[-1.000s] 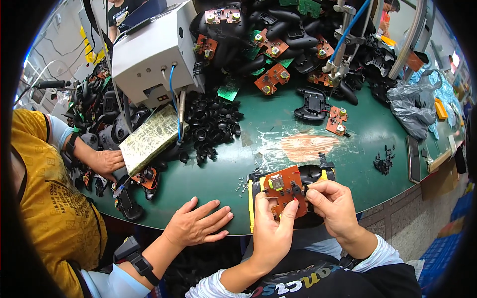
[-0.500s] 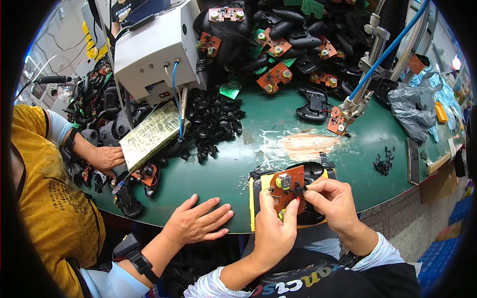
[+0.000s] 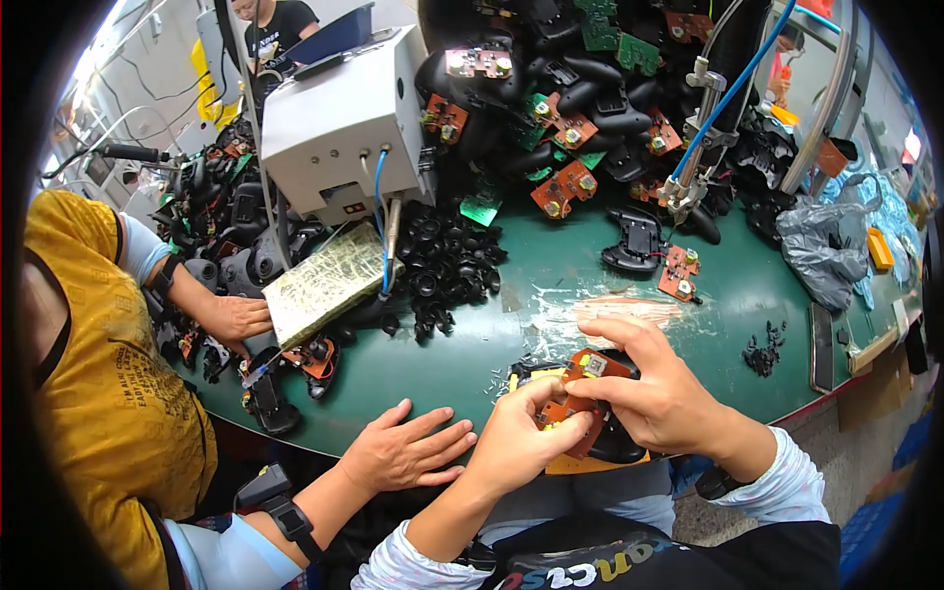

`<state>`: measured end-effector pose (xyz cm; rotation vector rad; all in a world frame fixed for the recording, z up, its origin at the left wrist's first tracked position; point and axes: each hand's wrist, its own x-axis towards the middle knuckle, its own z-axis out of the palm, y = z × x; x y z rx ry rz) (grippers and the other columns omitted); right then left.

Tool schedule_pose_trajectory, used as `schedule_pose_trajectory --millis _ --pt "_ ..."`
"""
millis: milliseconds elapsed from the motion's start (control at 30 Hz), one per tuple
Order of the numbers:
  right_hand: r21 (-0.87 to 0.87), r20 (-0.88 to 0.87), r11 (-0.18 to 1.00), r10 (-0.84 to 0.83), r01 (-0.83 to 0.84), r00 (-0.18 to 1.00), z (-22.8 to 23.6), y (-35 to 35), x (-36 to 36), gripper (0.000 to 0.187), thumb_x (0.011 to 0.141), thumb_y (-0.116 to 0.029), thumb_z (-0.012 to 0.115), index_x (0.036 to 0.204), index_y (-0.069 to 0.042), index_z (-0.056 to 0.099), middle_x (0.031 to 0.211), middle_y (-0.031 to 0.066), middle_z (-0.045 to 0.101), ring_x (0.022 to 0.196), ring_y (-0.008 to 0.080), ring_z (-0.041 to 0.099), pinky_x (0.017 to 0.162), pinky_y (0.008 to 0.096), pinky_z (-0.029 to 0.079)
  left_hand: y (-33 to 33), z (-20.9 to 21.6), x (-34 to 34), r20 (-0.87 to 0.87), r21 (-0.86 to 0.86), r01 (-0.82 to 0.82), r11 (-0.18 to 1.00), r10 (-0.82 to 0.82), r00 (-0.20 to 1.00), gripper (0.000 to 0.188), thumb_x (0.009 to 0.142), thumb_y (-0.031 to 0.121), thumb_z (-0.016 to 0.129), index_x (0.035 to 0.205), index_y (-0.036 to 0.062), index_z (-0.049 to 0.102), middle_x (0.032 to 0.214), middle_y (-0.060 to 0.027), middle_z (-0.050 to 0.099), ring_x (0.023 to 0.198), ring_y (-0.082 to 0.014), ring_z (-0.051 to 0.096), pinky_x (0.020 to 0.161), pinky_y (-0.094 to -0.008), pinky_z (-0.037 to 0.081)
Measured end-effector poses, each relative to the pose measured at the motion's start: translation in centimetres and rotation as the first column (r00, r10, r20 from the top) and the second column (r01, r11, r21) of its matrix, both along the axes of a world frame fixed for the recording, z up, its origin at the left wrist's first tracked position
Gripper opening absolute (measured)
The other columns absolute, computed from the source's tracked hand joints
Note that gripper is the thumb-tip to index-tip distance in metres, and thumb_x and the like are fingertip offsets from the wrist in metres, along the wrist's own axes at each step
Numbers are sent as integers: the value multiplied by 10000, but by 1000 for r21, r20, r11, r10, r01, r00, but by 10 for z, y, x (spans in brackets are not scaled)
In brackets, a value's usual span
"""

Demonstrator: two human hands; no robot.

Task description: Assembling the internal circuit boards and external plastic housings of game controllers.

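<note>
An orange-brown circuit board (image 3: 617,371) with small components is tilted between my two hands at the front edge of the green table. My left hand (image 3: 521,438) grips its left side between thumb and fingers. My right hand (image 3: 664,393) pinches the board near its middle, with the other fingers raised above it. Whether a small part sits under those fingertips is hidden. Below the board lies a black controller shell (image 3: 618,444) on a yellow-edged pad (image 3: 596,465), largely covered by my hands.
A co-worker in a yellow apron (image 3: 118,354) rests both hands on the table at left. Close by stand a grey-white machine (image 3: 339,118) and a foil-wrapped block (image 3: 329,285). Black caps (image 3: 442,261), piled controller shells and boards (image 3: 565,187), and a metal stand (image 3: 700,133) lie beyond.
The circuit board has turned and tilted in my hands. My right hand has shifted from the small black part to the board's middle, its fingers lifting. The whole view has moved slightly.
</note>
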<state>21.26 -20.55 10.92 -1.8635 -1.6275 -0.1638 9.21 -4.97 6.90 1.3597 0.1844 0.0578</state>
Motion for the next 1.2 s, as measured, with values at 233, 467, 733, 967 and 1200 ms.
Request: schedule_pose_trajectory --millis 233,467,733,967,1200 --pt "-19 46 999 42 -41 998 0 -4 4 445 688 37 656 1094 -140 697 1333 194 462 1201 410 469 1001 472 423 6 8 3 -43 -64 21 998 -23 999 209 861 92 659 1040 -15 652 885 -14 656 777 -69 608 699 -227 501" --pt "-43 7 998 44 -43 999 2 0 9 432 734 52 639 1114 -144 693 1340 192 459 1195 389 478 998 449 425 10 5 4 -42 -85 45 995 -49 998 256 842 116 684 1062 -12 661 871 -13 674 750 -59 605 676 -214 496" --pt "-145 -793 978 -26 -148 609 26 33 41 422 848 -134 692 1209 21 535 938 103 684 837 146 651 797 313 517 16 0 7 -92 -2 105 994 -104 990 323 819 151 706 1065 -52 656 864 -29 678 751 -64 612 678 -215 497" --pt "-295 -792 927 -102 -231 602 30 49 40 467 810 -120 709 1201 31 502 868 112 691 799 148 652 730 296 521 19 -1 8 -97 53 152 987 -146 984 301 822 128 706 1056 -56 658 886 -54 687 776 -80 624 702 -227 503" --pt "-203 -730 954 2 -220 683 27 31 43 488 809 -148 732 1225 4 527 999 122 672 900 180 635 795 317 505 22 6 6 -137 -85 151 985 -161 977 286 820 120 722 1053 -35 661 915 -47 689 801 -80 626 717 -222 495"
